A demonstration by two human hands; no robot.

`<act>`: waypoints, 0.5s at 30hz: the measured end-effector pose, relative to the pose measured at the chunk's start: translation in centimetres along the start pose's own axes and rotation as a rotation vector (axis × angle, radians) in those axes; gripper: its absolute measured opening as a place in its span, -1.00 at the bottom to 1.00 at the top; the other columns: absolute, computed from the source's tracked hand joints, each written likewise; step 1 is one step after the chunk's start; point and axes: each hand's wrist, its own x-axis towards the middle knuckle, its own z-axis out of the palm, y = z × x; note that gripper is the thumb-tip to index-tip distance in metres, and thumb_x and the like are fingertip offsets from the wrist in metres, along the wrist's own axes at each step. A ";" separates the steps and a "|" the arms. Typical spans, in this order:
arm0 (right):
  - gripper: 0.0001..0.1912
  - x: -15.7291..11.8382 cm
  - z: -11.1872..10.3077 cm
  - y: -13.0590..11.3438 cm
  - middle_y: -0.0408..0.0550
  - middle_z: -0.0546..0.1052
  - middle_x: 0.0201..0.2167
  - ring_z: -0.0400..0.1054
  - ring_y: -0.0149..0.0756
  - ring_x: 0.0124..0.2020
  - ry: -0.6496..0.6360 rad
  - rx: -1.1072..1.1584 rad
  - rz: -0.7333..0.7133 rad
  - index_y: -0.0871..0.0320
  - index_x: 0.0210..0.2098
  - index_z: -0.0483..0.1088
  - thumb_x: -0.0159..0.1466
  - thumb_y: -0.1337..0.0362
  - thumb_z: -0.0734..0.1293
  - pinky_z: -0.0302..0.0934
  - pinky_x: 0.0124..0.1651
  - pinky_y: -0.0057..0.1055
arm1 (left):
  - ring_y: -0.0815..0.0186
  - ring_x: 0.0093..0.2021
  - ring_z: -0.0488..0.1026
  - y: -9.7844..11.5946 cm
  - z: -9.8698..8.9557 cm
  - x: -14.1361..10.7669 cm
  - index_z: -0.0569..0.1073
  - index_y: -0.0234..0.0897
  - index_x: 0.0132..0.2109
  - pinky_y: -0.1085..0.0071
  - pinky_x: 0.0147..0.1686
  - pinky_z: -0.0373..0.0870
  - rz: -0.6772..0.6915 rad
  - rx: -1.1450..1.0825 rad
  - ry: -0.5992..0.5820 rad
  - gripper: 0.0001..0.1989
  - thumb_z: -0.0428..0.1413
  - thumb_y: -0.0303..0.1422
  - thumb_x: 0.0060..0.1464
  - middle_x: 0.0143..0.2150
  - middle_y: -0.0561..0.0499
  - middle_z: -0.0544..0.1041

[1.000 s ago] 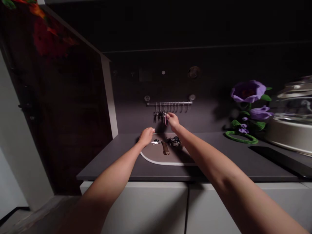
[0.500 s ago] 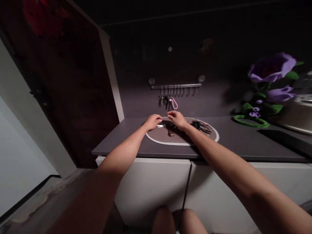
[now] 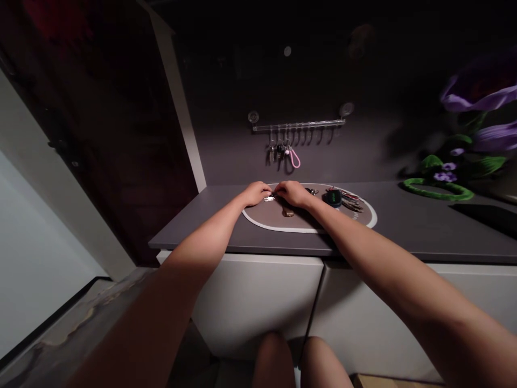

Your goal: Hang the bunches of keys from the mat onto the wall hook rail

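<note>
My left hand (image 3: 256,193) is over the left part of an oval brown mat with a white rim (image 3: 278,229). Its fingers are closed around small shiny metal pieces that look like keys (image 3: 269,199). Just beside it, my right hand (image 3: 292,193) has its fingers curled down toward the same spot, and what they pinch is hidden. A small brown key fob or tag (image 3: 288,213) lies on the mat below the right hand. Past the right wrist are a dark round item with green marks (image 3: 333,198) and a bundle of thin strands or keys (image 3: 352,202).
A clear hook rail (image 3: 299,126) on the wall carries several hanging keys (image 3: 272,154) and a pink loop (image 3: 295,158). Purple flowers (image 3: 496,134) with a green ring base (image 3: 438,189) stand at the right. White cabinet doors (image 3: 258,302) are below the dark counter (image 3: 194,218).
My right hand has lowered to the mat and come closer to my left hand. The whole view has shifted slightly, with the wall rail now higher in it.
</note>
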 end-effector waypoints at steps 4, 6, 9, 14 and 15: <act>-0.81 0.1 0.0 -0.3 -0.10 0.53 -0.47 0.33 -0.34 -0.43 -0.073 -0.213 -0.032 0.13 -0.43 0.51 0.03 0.47 0.30 0.10 -0.31 -0.49 | 0.26 -0.20 0.39 -0.2 -0.1 0.1 0.53 -0.34 -0.26 0.41 -0.16 0.26 -0.002 0.019 -0.014 -0.76 -0.04 -0.44 0.04 -0.25 -0.08 0.53; -0.80 0.2 -0.1 -0.5 -0.08 0.54 -0.43 0.35 -0.33 -0.40 -0.097 -0.261 -0.018 0.15 -0.38 0.52 0.06 0.46 0.29 0.10 -0.30 -0.49 | 0.27 -0.21 0.39 -0.2 -0.1 0.2 0.52 -0.36 -0.27 0.41 -0.15 0.25 -0.008 0.044 -0.008 -0.75 -0.05 -0.44 0.05 -0.25 -0.08 0.52; -0.78 0.1 -0.3 -0.8 -0.07 0.54 -0.36 0.37 -0.34 -0.34 -0.133 -0.308 -0.012 0.16 -0.30 0.51 0.10 0.43 0.27 0.11 -0.26 -0.51 | 0.30 -0.23 0.39 0.0 -0.1 0.1 0.51 -0.35 -0.28 0.42 -0.16 0.26 -0.029 0.046 0.007 -0.75 -0.08 -0.43 0.07 -0.27 -0.07 0.52; -0.74 -0.2 -0.7 -1.3 -0.04 0.53 -0.24 0.37 -0.34 -0.24 -0.173 -0.353 0.008 0.18 -0.19 0.47 0.16 0.39 0.22 0.11 -0.19 -0.54 | 0.32 -0.27 0.39 0.4 -0.4 0.0 0.49 -0.39 -0.27 0.43 -0.20 0.28 -0.099 -0.035 0.076 -0.75 -0.08 -0.42 0.08 -0.29 -0.06 0.52; -0.74 -0.2 -0.7 -1.4 -0.03 0.53 -0.23 0.37 -0.34 -0.23 -0.168 -0.353 0.011 0.19 -0.18 0.46 0.17 0.38 0.22 0.11 -0.18 -0.53 | 0.33 -0.28 0.39 0.5 -0.4 0.0 0.48 -0.39 -0.27 0.43 -0.21 0.28 -0.107 -0.055 0.095 -0.75 -0.08 -0.42 0.08 -0.30 -0.06 0.52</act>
